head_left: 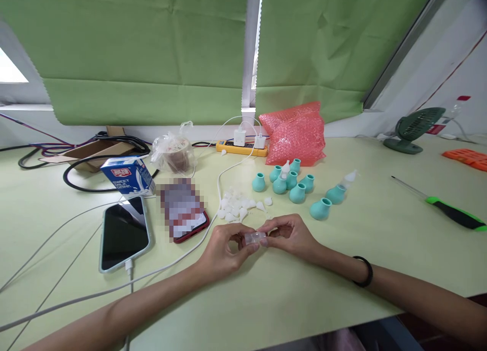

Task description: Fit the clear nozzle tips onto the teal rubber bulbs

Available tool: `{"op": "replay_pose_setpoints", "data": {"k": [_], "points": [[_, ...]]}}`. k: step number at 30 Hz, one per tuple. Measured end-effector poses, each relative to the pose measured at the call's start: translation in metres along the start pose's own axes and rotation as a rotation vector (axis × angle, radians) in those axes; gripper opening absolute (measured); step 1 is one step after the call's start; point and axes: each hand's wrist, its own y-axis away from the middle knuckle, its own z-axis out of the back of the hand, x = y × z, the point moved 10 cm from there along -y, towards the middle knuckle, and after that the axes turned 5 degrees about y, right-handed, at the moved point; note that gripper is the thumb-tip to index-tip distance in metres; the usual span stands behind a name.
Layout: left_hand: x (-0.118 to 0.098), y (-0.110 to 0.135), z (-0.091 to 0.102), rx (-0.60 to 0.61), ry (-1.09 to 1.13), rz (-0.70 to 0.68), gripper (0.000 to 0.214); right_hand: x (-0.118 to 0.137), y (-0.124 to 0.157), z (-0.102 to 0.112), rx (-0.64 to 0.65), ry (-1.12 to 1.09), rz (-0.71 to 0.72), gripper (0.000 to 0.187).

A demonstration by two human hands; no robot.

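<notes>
My left hand (224,249) and my right hand (291,235) meet over the pale green table (380,249), both pinching a small clear plastic piece (254,238) between their fingertips. Just beyond them lies a heap of small white plastic tips (238,206). Several teal rubber bulbs (292,183) stand behind that, one lying bulb (337,192) carrying a clear tip. A black band circles my right wrist.
A phone (124,233) on a white charging cable lies at the left, beside a second phone (184,209) and a milk carton (127,174). A pink bubble-wrap bag (294,133), power strip (241,147), green screwdriver (454,214) and small fan (414,130) sit farther out.
</notes>
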Motion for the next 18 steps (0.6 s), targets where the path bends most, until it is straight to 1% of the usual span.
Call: {"op": "replay_pose_setpoints", "data": {"k": [2, 4, 6, 8, 9, 10, 12, 13, 15, 18], "points": [[0.003, -0.001, 0.002, -0.012, 0.047, 0.018, 0.025, 0.008, 0.000, -0.001, 0.021, 0.057, 0.048, 0.020], [0.009, -0.001, 0.007, -0.072, 0.100, 0.057, 0.026, 0.022, -0.001, 0.005, 0.004, 0.194, 0.171, 0.020], [0.018, 0.000, 0.013, -0.136, 0.141, 0.119, 0.027, 0.039, -0.001, 0.020, -0.111, 0.412, 0.342, 0.020], [0.026, 0.001, 0.015, -0.158, 0.153, 0.177, 0.028, 0.050, -0.001, 0.032, -0.247, 0.660, 0.454, 0.022], [0.028, 0.002, 0.015, -0.155, 0.149, 0.194, 0.028, 0.050, -0.002, 0.036, -0.288, 0.778, 0.466, 0.026], [0.029, 0.002, 0.014, -0.147, 0.144, 0.202, 0.027, 0.047, -0.005, 0.037, -0.298, 0.889, 0.452, 0.032], [0.029, 0.001, 0.012, -0.121, 0.150, 0.203, 0.028, 0.035, -0.012, 0.033, -0.257, 1.081, 0.381, 0.042], [0.029, 0.001, 0.010, -0.106, 0.165, 0.202, 0.028, 0.029, -0.015, 0.031, -0.228, 1.154, 0.345, 0.044], [0.029, 0.001, 0.008, -0.094, 0.203, 0.199, 0.030, 0.020, -0.018, 0.027, -0.188, 1.243, 0.293, 0.041], [0.027, 0.000, 0.011, -0.133, 0.230, 0.181, 0.037, 0.016, -0.019, 0.026, -0.196, 1.261, 0.271, 0.030]]}}
